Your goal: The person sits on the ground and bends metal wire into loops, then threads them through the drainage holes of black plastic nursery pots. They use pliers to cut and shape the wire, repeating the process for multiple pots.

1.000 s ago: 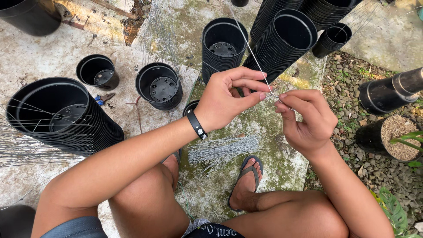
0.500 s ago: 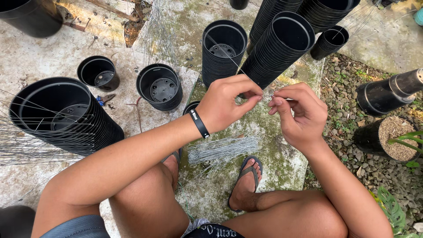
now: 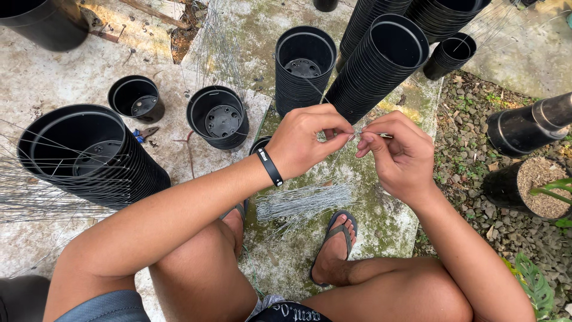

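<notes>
Head view: left hand (image 3: pixel 310 140) and right hand (image 3: pixel 398 156) meet above the wire bundle (image 3: pixel 304 204), fingers of both pinched shut on one thin wire (image 3: pixel 356 135). Risk, as judged: the springy wire could slip and its end prick a finger or whip up; pot stack (image 3: pixel 375 62) behind the bundle could snag it.

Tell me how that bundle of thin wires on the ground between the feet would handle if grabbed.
The bundle of thin wires looks loose and untied, so strands would likely splay or slip out. Each strand seems fine, probably springy rather than floppy, and light. The cut ends might prick, much as the wire pinched between the left hand and right hand.
</notes>
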